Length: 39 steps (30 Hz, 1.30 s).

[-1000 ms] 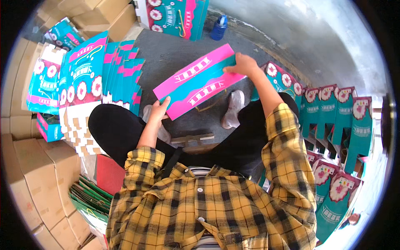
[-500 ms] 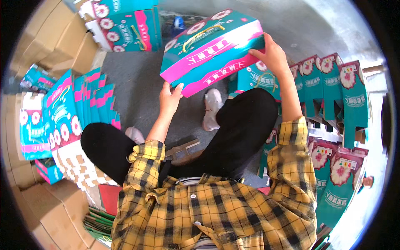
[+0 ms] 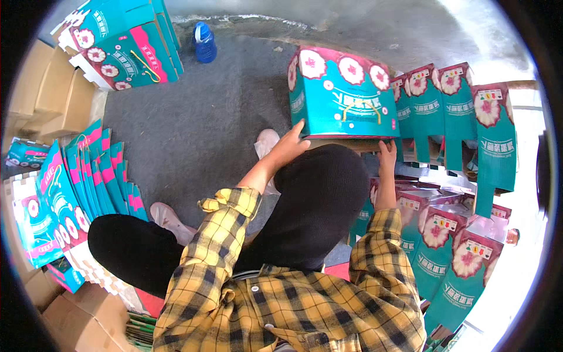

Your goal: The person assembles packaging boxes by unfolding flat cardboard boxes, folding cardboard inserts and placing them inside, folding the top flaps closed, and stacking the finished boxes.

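A teal carton gift box point(image 3: 340, 97) with a yellow rope handle and pink-and-white round pictures is between my two hands, beyond my right knee. My left hand point(image 3: 288, 149) grips its near left corner, fingers against the edge. At the near right end, my right hand point(image 3: 386, 156) has its fingertips at the lower edge. A brown cardboard strip shows just under the box's near side; what lies beneath is mostly hidden by my knee.
Rows of teal cartons point(image 3: 458, 105) stand along the right, close to the box. Flat folded cartons point(image 3: 105, 176) fan out at the left. More cartons point(image 3: 126, 53) and a blue bottle point(image 3: 204, 44) are at the far left. Brown boxes point(image 3: 82, 317) sit at the near left.
Both hands have moved the gift box to the right and turned it, so its handle face now shows with the handle toward me. My view has also shifted to the right.
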Motion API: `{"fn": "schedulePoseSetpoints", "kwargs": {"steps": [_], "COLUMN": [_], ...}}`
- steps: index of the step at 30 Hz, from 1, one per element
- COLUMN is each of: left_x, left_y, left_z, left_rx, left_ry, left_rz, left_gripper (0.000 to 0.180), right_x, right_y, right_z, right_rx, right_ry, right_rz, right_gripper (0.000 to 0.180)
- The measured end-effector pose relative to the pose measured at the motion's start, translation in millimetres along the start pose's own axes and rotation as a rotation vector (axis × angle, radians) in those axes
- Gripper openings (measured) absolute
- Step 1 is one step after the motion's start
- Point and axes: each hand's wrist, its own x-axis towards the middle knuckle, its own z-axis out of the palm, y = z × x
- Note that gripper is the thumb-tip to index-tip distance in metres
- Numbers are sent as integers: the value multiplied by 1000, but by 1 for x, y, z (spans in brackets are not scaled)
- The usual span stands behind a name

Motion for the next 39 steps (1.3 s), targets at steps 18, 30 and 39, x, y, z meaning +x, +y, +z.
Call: {"fn": "schedulePoseSetpoints", "kwargs": {"steps": [18,30,39], "left_x": [-97,-300,-408], "left_y": [42,111,149], "left_z": [-28,-52,-148], "left_rx": [107,166,119], "left_ry": [-33,-48,1086], "left_rz": [132,-12,315], "left_gripper": [50,68,24], "right_x": [-111,-68,-240], "right_y": [-90,-106,-275], "right_z": [153,160,151], "right_rx": [-1002,-1188,-289], "right_ry": [-70,-229,-1177], "right_rz": [-971,-895,-544], "right_gripper": [79,84,54]}}
